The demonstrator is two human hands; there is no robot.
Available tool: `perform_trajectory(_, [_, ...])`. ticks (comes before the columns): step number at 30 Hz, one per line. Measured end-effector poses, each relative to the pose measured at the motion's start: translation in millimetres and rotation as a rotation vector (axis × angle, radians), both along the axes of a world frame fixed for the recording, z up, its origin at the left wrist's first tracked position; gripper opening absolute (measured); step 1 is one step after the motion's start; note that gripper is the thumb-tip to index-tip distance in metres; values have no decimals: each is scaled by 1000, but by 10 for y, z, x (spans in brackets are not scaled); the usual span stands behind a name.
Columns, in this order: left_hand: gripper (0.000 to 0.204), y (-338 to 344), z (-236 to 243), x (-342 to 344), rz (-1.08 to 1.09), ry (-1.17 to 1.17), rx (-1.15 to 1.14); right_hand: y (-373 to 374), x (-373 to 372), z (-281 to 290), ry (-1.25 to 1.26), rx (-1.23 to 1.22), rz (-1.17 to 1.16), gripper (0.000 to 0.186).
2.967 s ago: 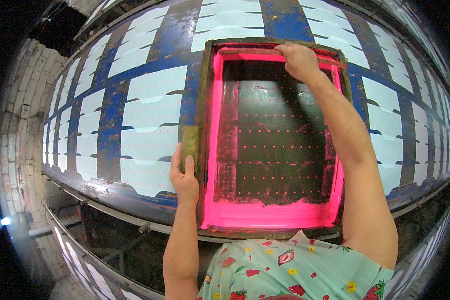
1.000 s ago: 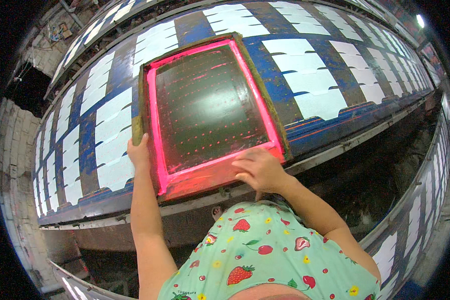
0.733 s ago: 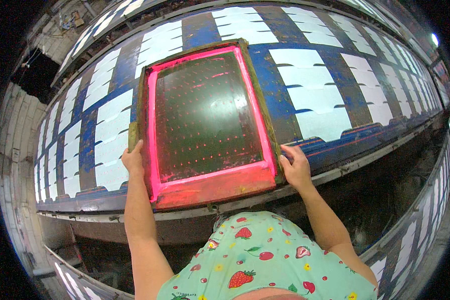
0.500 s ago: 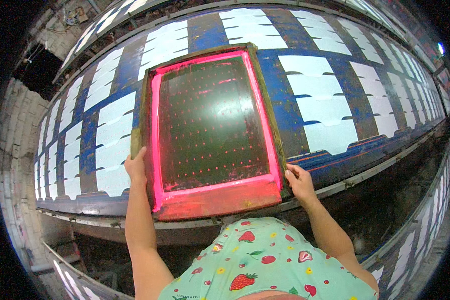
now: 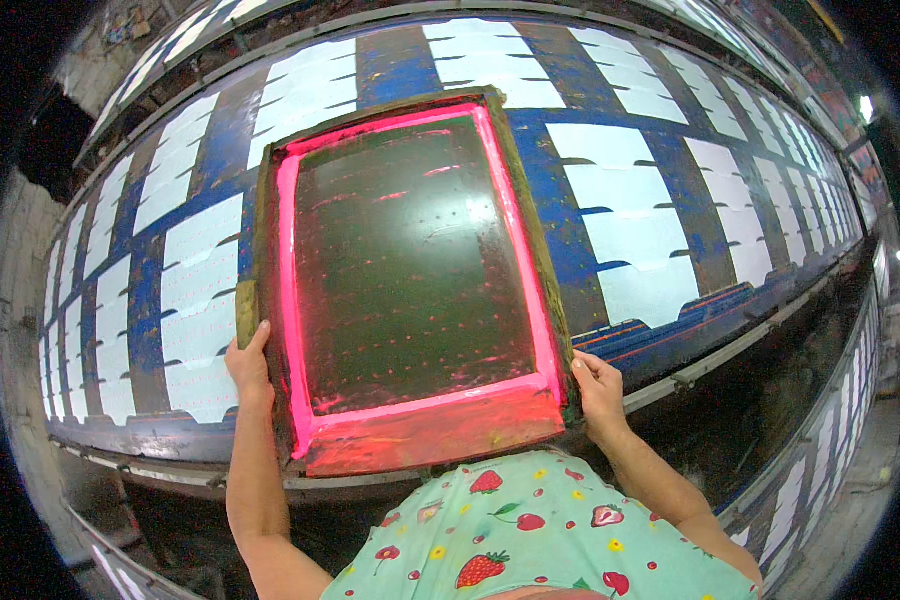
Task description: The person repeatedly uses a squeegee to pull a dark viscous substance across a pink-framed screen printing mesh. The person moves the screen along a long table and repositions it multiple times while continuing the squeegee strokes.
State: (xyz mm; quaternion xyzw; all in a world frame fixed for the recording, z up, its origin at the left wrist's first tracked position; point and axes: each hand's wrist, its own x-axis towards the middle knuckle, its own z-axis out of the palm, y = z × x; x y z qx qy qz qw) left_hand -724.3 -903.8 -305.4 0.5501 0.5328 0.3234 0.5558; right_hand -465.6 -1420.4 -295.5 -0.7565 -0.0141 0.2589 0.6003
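We look through 1 view, from the left of 2 fisheye cameras worn on the head. We face down and ahead, close over the screen, which we see nearly whole between the left hand and the right hand. The shirt is nearest to us; beyond the screen, the table stretches far, left and right, its edges bent into curves.

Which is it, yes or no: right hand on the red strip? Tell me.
No; the right hand holds the right edge of the frame, not the red strip.
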Motion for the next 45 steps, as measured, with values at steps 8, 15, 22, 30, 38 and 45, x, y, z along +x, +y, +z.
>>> perform_trajectory(8, [33,-287,311,407,-80,-160,-17,-271,331,91,-136,26,-95,30])
perform_trajectory(15, [35,-1177,391,1336,-55,-137,8,-1095,1324,-26,-250,-75,-112,39])
perform_trajectory(22, [37,-2430,309,2389,-38,-185,89,-2155,2350,-228,-236,-134,-125,45])
perform_trajectory(30, [38,-3527,82,3274,-27,-160,117,-3192,3133,-272,-176,-142,-168,44])
perform_trajectory(38, [39,-3883,83,3573,-21,-108,125,-3692,3515,-457,-225,-126,-94,44])
perform_trajectory(45, [43,-3775,-148,3532,-18,82,202,-3494,3257,96,-736,-446,234,47])
